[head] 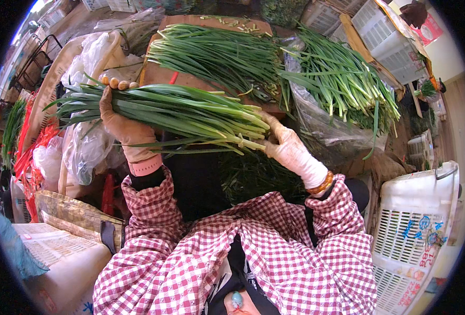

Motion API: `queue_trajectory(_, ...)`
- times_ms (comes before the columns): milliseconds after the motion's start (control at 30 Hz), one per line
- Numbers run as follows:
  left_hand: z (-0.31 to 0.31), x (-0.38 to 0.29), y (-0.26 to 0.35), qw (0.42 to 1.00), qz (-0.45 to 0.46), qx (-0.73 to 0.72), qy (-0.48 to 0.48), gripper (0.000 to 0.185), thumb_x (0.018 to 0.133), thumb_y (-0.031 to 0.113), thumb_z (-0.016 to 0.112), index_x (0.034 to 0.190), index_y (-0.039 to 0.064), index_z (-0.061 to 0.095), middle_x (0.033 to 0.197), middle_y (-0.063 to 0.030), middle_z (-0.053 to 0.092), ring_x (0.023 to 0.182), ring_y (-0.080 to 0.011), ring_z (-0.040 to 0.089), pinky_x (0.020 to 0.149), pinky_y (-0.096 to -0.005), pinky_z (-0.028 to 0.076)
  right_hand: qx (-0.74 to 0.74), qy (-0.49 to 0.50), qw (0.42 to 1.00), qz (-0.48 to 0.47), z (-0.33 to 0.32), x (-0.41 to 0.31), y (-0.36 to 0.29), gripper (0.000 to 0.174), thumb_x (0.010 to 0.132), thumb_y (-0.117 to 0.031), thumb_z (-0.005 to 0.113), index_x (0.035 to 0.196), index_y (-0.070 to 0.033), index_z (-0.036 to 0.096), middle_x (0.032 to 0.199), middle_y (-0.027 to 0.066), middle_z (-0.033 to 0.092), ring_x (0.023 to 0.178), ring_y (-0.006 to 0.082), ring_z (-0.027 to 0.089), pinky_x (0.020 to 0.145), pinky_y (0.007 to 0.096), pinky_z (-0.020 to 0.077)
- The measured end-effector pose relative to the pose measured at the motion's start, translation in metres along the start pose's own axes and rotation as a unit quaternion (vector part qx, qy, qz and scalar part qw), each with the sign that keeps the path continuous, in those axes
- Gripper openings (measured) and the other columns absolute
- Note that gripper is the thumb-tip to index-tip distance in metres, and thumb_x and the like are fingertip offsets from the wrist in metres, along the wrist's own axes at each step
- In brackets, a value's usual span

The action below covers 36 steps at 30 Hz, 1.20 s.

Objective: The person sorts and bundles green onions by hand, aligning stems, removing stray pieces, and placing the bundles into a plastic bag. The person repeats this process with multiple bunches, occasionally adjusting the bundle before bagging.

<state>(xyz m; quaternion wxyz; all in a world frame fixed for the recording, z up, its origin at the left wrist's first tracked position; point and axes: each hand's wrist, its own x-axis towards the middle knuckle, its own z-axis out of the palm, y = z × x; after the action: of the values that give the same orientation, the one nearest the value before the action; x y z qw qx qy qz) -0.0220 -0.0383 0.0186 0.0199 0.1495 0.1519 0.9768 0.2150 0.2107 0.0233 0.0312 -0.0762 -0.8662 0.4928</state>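
A large bunch of long green leafy stalks, garlic chives by their look (177, 114), lies sideways across both hands. My left hand (124, 122), in a worn tan glove, is closed around the leafy end, its stained fingertips showing above the bunch. At the pale cut ends, my right hand (289, 147), in a pale dirty glove, grips the stalks from the right side. Just beyond, a wide pile of the same greens (216, 55) rests on a brown board (201, 82). A second heap (342, 78) lies on clear plastic sheeting at the right.
Short stem trimmings (248, 26) dot the board's far edge. On the left stand a tan basket (47, 106) with plastic bags and red plastic strips (29, 157). White slotted crates flank me, one at the lower left (71, 260), another at the right (409, 228). Dark greens (256, 177) lie below the hands.
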Motion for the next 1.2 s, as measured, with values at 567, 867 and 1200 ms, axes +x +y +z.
queue_trajectory(567, -0.002, 0.002, 0.006, 1.0, 0.011, -0.005, -0.004, 0.016, 0.093, 0.015, 0.058, 0.108, 0.01, 0.057, 0.092, -0.0011, 0.063, 0.085, -0.0163, 0.06, 0.082, -0.0352, 0.05, 0.07, -0.025, 0.985, 0.157, 0.04, -0.022, -0.018, 0.05, 0.085, -0.025, 0.074, 0.128, -0.005, 0.058, 0.092, 0.0043, 0.07, 0.065, 0.0095, 0.058, 0.059, 0.0268, 0.0471)
queue_trajectory(867, 0.001, 0.001, 0.005, 1.0, -0.007, -0.023, -0.001, 0.015, 0.094, 0.015, 0.058, 0.107, 0.008, 0.057, 0.091, -0.0019, 0.062, 0.084, -0.0165, 0.06, 0.083, -0.0343, 0.049, -0.363, -0.057, 0.923, 0.112, -0.011, -0.078, 0.027, 0.027, 0.096, -0.028, 0.061, 0.104, -0.003, 0.069, 0.074, 0.0077, 0.066, 0.058, 0.0145, 0.058, 0.055, 0.0281, 0.0471)
queue_trajectory(1200, 0.014, -0.004, 0.001, 1.0, 0.022, -0.01, 0.009, 0.015, 0.095, 0.015, 0.058, 0.109, 0.008, 0.057, 0.093, -0.0025, 0.065, 0.083, -0.0152, 0.06, 0.081, -0.0333, 0.05, -0.305, 0.134, 0.919, -0.21, 0.019, -0.004, -0.073, 0.034, 0.081, -0.04, 0.077, 0.101, -0.014, 0.068, 0.068, 0.0008, 0.066, 0.058, 0.0202, 0.062, 0.057, 0.0333, 0.0454)
